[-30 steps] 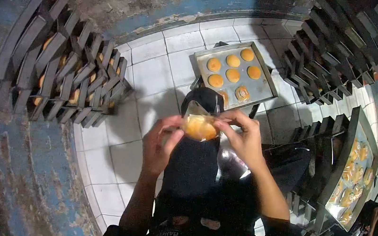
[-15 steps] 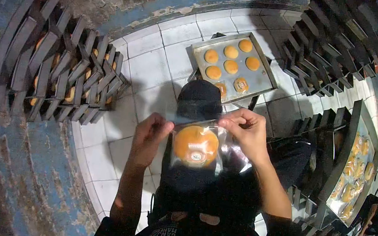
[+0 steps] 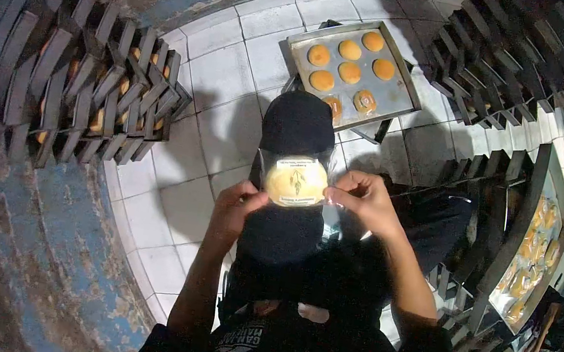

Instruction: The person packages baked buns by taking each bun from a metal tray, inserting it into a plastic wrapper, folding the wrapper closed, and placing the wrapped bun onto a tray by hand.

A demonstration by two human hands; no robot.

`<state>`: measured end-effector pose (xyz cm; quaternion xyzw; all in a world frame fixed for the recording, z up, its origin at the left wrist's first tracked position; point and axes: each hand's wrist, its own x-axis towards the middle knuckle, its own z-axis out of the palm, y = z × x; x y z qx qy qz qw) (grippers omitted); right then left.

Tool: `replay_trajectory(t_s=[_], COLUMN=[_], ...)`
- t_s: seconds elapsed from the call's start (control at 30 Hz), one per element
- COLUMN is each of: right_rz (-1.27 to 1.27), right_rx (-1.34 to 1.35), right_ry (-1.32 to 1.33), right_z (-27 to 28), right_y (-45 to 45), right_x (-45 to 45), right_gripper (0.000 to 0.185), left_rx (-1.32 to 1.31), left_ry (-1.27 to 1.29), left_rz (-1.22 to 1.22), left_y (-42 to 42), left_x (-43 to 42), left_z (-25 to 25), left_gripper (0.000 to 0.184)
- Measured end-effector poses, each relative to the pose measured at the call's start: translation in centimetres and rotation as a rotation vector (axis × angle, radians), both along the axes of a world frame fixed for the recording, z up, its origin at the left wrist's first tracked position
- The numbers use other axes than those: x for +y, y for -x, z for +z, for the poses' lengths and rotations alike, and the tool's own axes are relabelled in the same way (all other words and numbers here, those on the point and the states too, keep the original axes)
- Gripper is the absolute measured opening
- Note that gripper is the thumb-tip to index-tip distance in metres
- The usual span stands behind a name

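Note:
Above my dark-clothed leg, a bun in a clear printed bag [image 3: 295, 182] is stretched between my hands, its pale side with green print facing up. My left hand [image 3: 239, 206] pinches the bag's lower left corner. At its lower right corner, my right hand [image 3: 361, 199] pinches the plastic between thumb and fingers. Beyond my knee lies a metal tray [image 3: 397, 95] with several bare round buns [image 3: 350, 50] and a wrapped bun [image 3: 364, 101] near its front edge; another wrapped one is partly hidden beside my knee.
Stacked dark trays with buns [image 3: 87, 83] stand at the left. More stacked trays [image 3: 507, 63] rise at the upper right. A tilted tray of wrapped buns [image 3: 531, 259] rests on a stack at the right. White floor tiles [image 3: 229, 66] lie beneath.
The bagged bun has flipped from its golden side to its pale printed side and moved up slightly. My hands have shifted from the bag's upper corners to its lower ones.

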<state>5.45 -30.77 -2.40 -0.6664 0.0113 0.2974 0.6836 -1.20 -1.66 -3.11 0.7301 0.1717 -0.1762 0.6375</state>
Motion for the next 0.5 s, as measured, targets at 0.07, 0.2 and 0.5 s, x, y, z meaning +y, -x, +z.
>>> replay_trajectory(t_s=[0.07,0.2,0.5], right_rz=[0.044,0.21,0.011], right_rx=[0.103,0.154,-0.117], right_ry=[-0.001,-0.074,-0.098], right_z=[-0.2,-0.7,0.1], right_y=[-0.8,-1.7,-5.1], right_x=[-0.2,-0.4,-5.0], right_gripper=[0.018,0.031,0.029], left_rx=[0.044,-0.165,-0.374], left_ry=[0.087,0.075,-0.244], left_rz=[-0.027,0.004,0.158], left_y=[-0.4,-0.7,-2.9], left_x=[0.7,0.2,-1.8], left_z=[-1.7,-1.9,-1.6], left_gripper=[0.02,0.024,0.039])
